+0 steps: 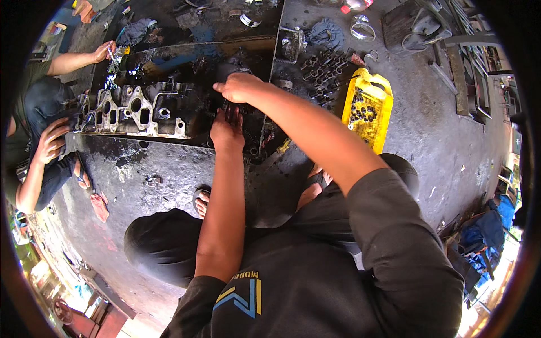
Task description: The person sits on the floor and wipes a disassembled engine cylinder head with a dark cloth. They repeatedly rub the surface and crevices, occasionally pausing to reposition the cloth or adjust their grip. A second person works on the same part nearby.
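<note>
Over the oily black work surface (205,53), my right hand (242,88) is closed in a fist, its thumb pointing left. Just below it is my left hand (227,132), fingers bent around a dark, greasy part. My hands hide most of that part, so its kind does not show. To the left of my hands lies a metal cylinder head (145,108) with several ports and holes. A coil spring and other dark small parts are beside my left wrist, hard to make out in the shadow.
At left a co-worker has one hand (52,141) by the cylinder head and another (104,52) above the surface. A yellow cut-open jug (385,102) with small metal parts stands right, near several dark metal pieces (327,70), metal rings (362,31) and a dark rag (326,34).
</note>
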Motion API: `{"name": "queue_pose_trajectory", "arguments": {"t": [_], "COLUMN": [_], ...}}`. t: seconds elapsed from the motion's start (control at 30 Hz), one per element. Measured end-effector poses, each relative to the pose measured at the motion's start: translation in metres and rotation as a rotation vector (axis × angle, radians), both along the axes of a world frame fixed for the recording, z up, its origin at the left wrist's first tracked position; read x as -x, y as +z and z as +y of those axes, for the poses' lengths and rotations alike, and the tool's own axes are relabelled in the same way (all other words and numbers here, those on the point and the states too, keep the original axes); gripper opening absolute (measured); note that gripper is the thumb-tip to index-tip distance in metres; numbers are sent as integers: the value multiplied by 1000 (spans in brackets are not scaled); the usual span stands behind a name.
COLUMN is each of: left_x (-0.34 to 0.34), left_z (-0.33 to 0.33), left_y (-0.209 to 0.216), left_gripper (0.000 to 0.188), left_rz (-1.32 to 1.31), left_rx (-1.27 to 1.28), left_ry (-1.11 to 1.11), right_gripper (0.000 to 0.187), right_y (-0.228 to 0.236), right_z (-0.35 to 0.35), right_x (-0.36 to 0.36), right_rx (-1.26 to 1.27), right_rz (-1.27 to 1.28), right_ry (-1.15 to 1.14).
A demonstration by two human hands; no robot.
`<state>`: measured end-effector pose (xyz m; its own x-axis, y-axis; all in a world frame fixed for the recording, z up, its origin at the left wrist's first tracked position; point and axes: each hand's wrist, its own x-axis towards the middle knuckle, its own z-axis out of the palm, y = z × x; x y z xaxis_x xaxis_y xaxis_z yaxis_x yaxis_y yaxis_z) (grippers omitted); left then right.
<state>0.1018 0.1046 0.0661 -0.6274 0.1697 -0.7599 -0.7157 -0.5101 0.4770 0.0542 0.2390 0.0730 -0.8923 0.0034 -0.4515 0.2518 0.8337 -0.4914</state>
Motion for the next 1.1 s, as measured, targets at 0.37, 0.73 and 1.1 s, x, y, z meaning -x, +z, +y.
{"name": "queue_pose_trajectory", "arguments": {"t": [0.37, 0.73, 1.1], "left_x": [-13, -26, -36], "left_z": [-8, -47, -38], "left_y": [-42, -90, -68], "left_gripper": [21, 13, 33], "left_rz": [610, 967, 792], "left_rx": [859, 1251, 1016], "left_ry": [-720, -789, -927], "right_gripper": [38, 35, 31], "right_y": [151, 69, 37], "right_z": [173, 171, 165], "right_x": [-137, -214, -201], "right_rx": [-380, -405, -423], "right_rz": [225, -48, -94], "right_ry": [-183, -470, -361]}}
